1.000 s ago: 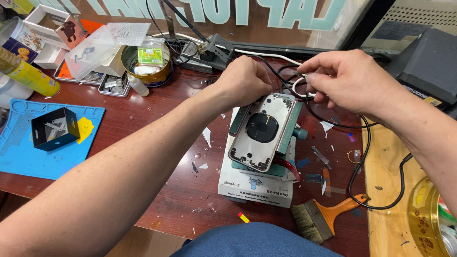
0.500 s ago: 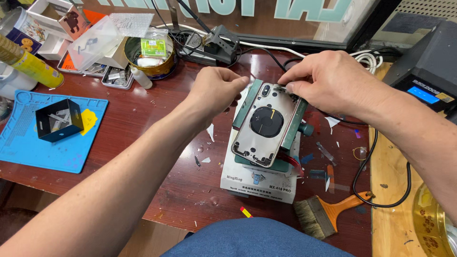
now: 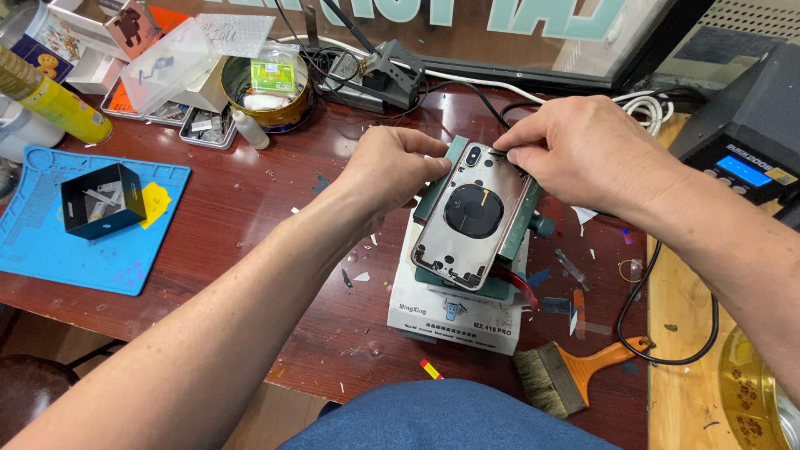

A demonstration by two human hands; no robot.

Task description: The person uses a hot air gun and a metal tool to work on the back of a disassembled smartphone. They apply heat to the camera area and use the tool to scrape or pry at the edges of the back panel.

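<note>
A phone rear housing (image 3: 471, 217), silver with a round black coil in its middle, lies face up in a green clamp fixture (image 3: 518, 235) on a white box (image 3: 454, 312). My left hand (image 3: 387, 171) grips the housing's upper left edge with closed fingers. My right hand (image 3: 583, 150) pinches the top right corner by the camera cutout, its fingers closed on the edge. What the fingertips hold there, if anything, is hidden.
A blue work mat (image 3: 50, 237) with a small black box (image 3: 100, 200) lies at the left. A round tin (image 3: 271, 92), plastic trays and a yellow can (image 3: 54, 100) stand behind. A brush (image 3: 575, 371) lies front right, a black station (image 3: 750, 125) at the far right.
Both hands have come down from the cables behind the fixture onto the housing's top edge. The view has tilted lower, so the bench looks shifted upward.
</note>
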